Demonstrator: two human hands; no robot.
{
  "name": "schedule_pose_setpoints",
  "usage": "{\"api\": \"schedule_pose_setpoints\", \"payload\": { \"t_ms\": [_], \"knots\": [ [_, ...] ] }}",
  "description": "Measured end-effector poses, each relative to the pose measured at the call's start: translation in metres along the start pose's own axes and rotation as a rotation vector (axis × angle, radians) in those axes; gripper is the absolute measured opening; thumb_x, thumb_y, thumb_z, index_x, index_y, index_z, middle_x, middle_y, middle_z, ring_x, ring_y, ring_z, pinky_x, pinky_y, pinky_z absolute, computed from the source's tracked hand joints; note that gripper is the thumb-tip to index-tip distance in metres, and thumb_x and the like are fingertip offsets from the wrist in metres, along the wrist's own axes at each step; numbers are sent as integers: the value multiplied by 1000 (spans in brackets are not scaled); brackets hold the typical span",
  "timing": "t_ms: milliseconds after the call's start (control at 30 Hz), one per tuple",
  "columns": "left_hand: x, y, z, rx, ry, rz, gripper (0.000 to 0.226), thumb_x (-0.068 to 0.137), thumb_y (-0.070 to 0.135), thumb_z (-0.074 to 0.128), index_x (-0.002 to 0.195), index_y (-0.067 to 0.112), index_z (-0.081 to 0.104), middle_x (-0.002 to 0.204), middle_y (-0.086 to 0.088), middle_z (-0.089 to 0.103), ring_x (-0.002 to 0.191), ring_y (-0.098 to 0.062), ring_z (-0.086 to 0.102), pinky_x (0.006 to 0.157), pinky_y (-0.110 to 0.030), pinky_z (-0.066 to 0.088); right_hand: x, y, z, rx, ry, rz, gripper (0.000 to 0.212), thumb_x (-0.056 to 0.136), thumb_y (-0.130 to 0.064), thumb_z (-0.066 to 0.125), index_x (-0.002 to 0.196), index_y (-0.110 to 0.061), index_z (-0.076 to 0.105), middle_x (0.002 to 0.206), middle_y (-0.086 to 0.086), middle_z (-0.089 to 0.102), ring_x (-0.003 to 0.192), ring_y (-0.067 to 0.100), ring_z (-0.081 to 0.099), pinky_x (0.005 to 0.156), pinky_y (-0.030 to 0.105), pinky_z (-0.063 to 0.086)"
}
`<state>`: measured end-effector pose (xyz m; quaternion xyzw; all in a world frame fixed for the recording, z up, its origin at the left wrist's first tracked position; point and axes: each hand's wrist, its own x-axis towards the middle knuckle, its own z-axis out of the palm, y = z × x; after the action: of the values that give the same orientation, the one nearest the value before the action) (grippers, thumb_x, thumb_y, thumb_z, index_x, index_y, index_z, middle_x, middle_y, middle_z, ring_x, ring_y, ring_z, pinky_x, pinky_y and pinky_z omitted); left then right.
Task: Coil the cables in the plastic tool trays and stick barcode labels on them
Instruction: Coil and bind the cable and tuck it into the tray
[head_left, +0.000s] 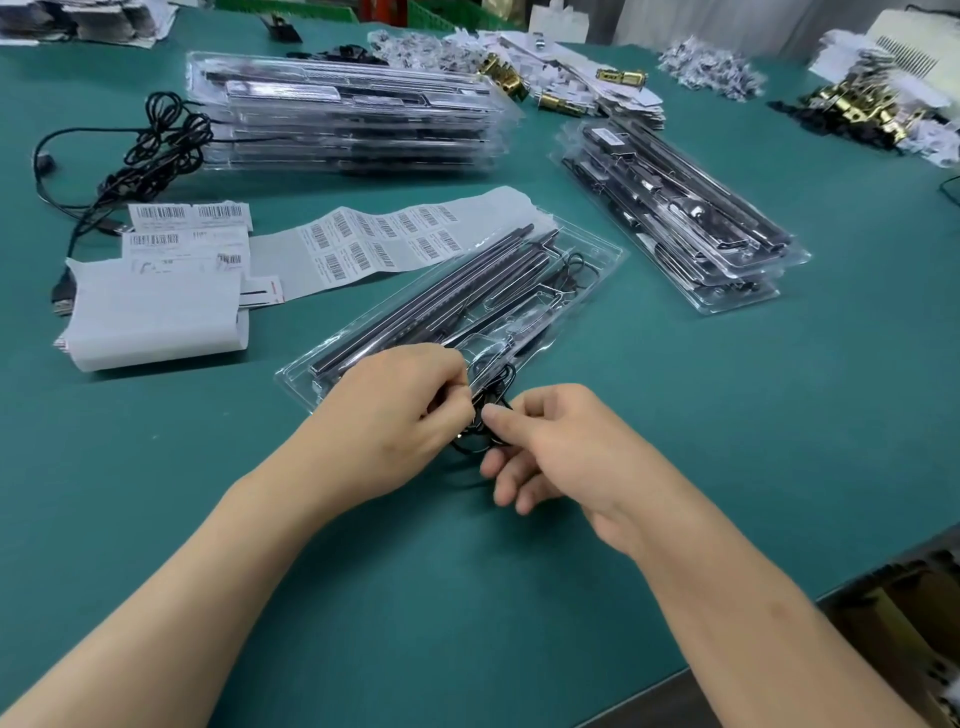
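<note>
A clear plastic tool tray (587, 260) holding dark metal rods lies at an angle on the green table in front of me. A thin black cable (493, 382) loops out of the tray's near end. My left hand (384, 410) pinches the cable at that near end with curled fingers. My right hand (556, 447) pinches the same cable just beside it, thumb and forefinger closed on a loop. A white strip of barcode labels (384, 244) lies just behind the tray, with a folded stack of label sheets (156, 306) to the left.
A tall stack of filled trays (343, 114) stands at the back left with tangled black cables (161, 145) beside it. Another stack of trays (685, 218) lies to the right. Paper scraps and brass parts (852, 104) litter the far edge. The table's edge (779, 629) runs near right.
</note>
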<state>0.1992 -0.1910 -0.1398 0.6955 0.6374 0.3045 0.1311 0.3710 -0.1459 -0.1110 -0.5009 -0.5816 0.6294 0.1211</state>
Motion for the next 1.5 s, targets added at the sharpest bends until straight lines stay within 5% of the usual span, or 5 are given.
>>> {"api": "schedule_pose_setpoints", "payload": {
  "t_ms": [200, 400, 533, 667, 1500],
  "knots": [
    [0, 5, -4, -27, -7, -16, 22, 87, 33, 43, 70, 21, 49, 65, 6, 52, 67, -13, 49, 61, -35, 40, 4, -1, 13, 135, 29, -84, 20, 106, -17, 57, 92, -2, 56, 58, 8, 68, 46, 19, 66, 42, 26, 52],
    [0, 4, -5, -33, -17, -25, 23, 88, 34, 42, 69, 23, 46, 65, 6, 51, 67, -13, 49, 61, -34, 37, 1, 6, 4, -594, 249, -246, 37, 100, -53, 51, 84, -21, 58, 62, 1, 70, 45, 13, 63, 53, 35, 54],
    [0, 4, -5, -17, -40, -21, 22, 89, 34, 42, 71, 22, 47, 67, 5, 53, 68, -14, 50, 63, -36, 42, -7, 14, -12, -407, 179, -359, 12, 94, -42, 66, 91, -34, 58, 78, -8, 70, 55, 10, 69, 59, 38, 58],
    [0, 3, -6, -33, -43, -21, 22, 88, 33, 43, 71, 21, 48, 66, 5, 52, 68, -14, 50, 62, -36, 40, -3, 20, -12, -412, 143, -499, 15, 89, -24, 77, 93, -31, 65, 85, -12, 71, 67, 9, 72, 64, 31, 56],
    [-3, 1, -7, -38, -123, -26, 20, 88, 33, 44, 70, 25, 47, 68, 7, 52, 68, -13, 49, 61, -35, 41, 23, 38, -27, -991, 356, -1271, 28, 90, -38, 78, 96, -10, 78, 89, 1, 73, 78, 25, 68, 66, 39, 52]
  ]
}}
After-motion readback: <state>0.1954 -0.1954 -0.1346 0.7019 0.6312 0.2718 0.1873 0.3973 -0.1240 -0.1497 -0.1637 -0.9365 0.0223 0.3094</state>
